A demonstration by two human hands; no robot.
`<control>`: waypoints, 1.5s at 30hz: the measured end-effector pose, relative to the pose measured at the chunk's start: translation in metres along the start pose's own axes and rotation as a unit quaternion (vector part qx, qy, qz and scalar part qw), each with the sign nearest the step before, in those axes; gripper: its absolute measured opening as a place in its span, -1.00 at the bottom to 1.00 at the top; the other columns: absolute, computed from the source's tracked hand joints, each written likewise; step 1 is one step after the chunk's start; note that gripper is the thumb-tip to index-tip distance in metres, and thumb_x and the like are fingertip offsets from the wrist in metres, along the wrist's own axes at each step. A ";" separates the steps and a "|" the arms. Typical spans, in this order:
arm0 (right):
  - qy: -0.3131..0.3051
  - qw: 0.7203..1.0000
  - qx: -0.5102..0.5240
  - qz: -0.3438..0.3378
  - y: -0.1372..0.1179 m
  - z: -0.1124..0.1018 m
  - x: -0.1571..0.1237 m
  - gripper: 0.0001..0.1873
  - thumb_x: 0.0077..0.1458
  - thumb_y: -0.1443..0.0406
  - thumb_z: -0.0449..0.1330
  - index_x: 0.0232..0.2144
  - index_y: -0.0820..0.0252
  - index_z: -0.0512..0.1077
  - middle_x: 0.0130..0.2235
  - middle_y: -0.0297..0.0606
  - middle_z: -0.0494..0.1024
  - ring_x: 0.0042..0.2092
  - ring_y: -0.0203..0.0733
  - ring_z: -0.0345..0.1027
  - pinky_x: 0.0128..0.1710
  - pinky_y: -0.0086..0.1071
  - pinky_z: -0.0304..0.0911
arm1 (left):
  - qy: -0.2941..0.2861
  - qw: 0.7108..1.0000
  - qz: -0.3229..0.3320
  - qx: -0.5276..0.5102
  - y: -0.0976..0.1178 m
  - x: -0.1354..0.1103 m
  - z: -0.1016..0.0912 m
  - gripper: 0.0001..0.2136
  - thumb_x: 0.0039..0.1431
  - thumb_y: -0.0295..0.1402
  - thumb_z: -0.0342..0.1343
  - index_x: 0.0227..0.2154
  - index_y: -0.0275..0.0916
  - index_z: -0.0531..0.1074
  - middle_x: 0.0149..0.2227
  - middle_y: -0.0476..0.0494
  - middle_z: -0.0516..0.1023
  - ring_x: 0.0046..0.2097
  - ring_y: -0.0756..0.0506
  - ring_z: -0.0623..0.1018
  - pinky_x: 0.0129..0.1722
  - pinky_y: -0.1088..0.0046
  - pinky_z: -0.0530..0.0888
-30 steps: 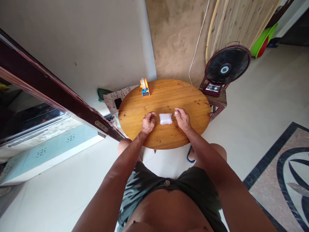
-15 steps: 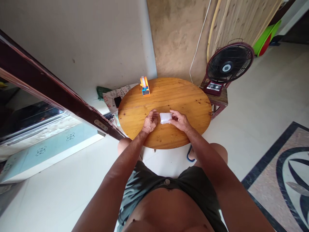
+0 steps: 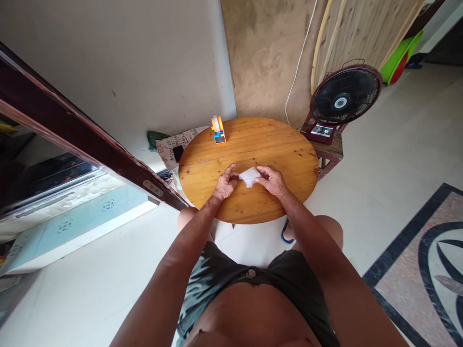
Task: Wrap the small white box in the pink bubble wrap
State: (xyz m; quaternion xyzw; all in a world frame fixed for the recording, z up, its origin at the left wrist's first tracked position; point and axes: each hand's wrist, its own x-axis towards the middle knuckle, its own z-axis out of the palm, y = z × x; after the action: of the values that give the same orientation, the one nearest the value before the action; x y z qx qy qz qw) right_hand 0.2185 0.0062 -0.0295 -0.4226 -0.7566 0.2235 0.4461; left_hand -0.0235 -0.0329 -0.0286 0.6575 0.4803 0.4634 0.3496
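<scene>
A small white packet, apparently wrapped in soft plastic [image 3: 249, 177], is between my two hands over the round wooden table [image 3: 267, 144]. Its outline is turned, with one corner pointing toward my left hand. My right hand [image 3: 272, 180] grips its right side, thumb near me and fingers on the far edge. At the left corner, the thumb and a finger of my left hand [image 3: 226, 182] close on the packet while the index finger sticks out. What is inside the wrapping is hidden.
An orange and blue tape dispenser [image 3: 218, 130] stands at the table's far left edge. A black fan [image 3: 345, 96] sits on a wooden stool [image 3: 331, 150] to the right. Beyond the left edge, a dark phone-like object [image 3: 178, 153] lies on printed sacking [image 3: 166, 150].
The packet has turned from lying square to slanting, its left corner now meeting my left fingers. My left fingers have come in to touch it. My right hand keeps its grip.
</scene>
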 end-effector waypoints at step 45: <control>-0.029 0.992 -0.101 -0.067 -0.016 -0.005 -0.003 -0.38 0.15 -0.02 0.27 0.16 0.14 0.43 0.04 -0.05 0.59 0.04 0.08 0.49 0.08 -0.10 0.42 | -0.092 0.984 0.145 0.038 0.005 0.004 0.001 -0.77 0.20 -0.37 0.11 -0.21 -0.16 0.67 -0.15 -0.16 0.68 -0.07 -0.17 0.62 0.08 0.20 0.52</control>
State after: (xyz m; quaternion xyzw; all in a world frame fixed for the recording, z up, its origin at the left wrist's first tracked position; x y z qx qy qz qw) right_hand 0.2166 -0.0048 -0.0169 -0.4072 -0.8146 0.1279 0.3928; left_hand -0.0210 -0.0305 -0.0230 0.7727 0.3626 0.4287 0.2961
